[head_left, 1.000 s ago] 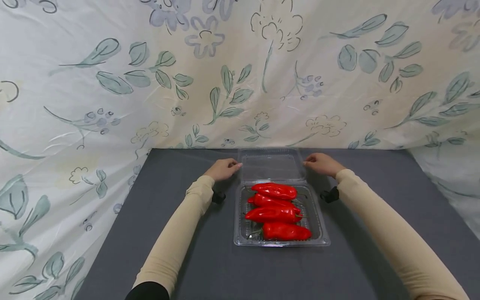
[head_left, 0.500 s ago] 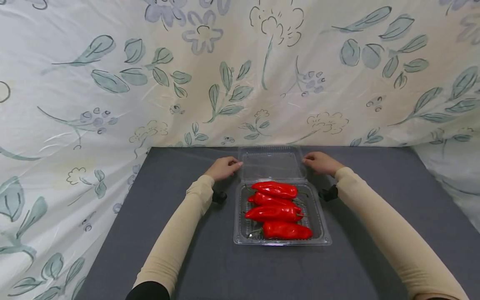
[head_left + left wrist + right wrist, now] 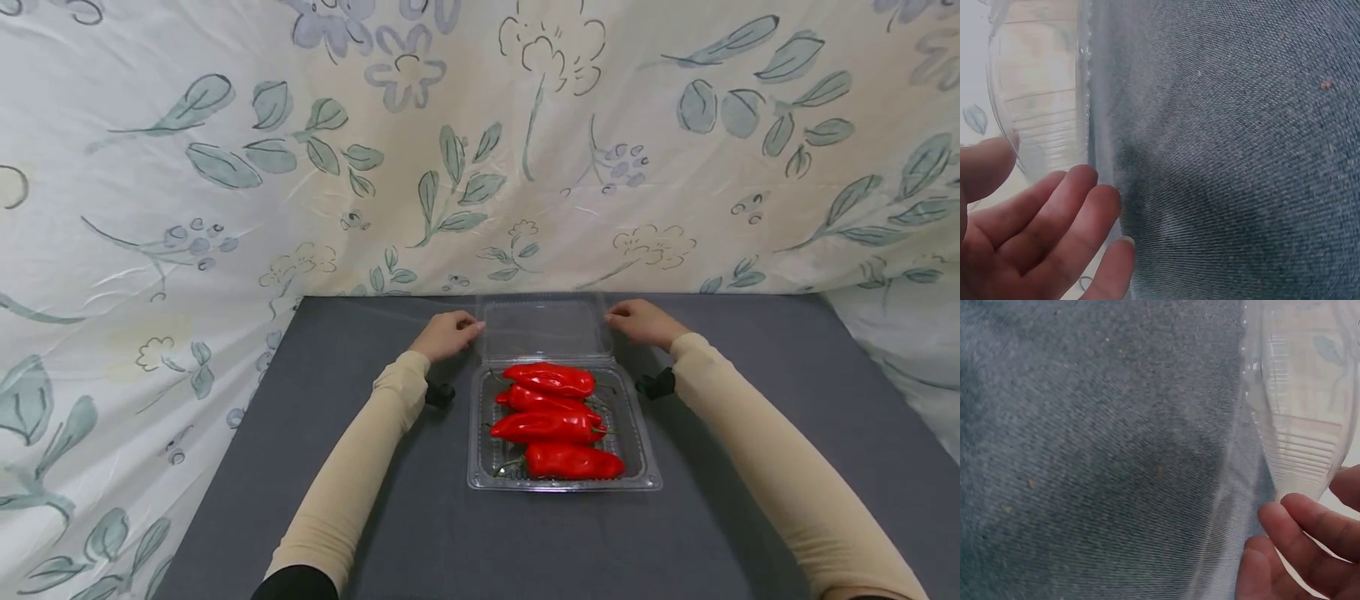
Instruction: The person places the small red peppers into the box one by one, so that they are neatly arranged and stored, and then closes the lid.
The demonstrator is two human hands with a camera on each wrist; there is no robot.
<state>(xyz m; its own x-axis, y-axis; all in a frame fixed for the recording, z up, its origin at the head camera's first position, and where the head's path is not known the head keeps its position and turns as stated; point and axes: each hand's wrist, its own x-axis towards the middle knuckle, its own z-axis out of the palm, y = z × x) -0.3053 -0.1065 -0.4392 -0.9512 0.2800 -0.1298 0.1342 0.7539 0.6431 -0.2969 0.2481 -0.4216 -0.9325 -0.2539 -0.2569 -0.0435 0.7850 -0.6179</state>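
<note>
A clear plastic clamshell container lies on the dark grey cloth with its hinged lid folded back, away from the person. Several glossy red peppers lie in a column inside the base, stems pointing to either side. At the lid's left edge, my left hand pinches the rim; in the left wrist view the thumb and fingers stand on opposite sides of the lid. My right hand pinches the lid's right edge the same way, its fingers against the clear rim in the right wrist view.
Dark grey cloth covers the table around the container. A pale curtain with painted leaves and flowers hangs behind and at both sides. Small black wrist devices sit under the cuffs of the beige sleeves.
</note>
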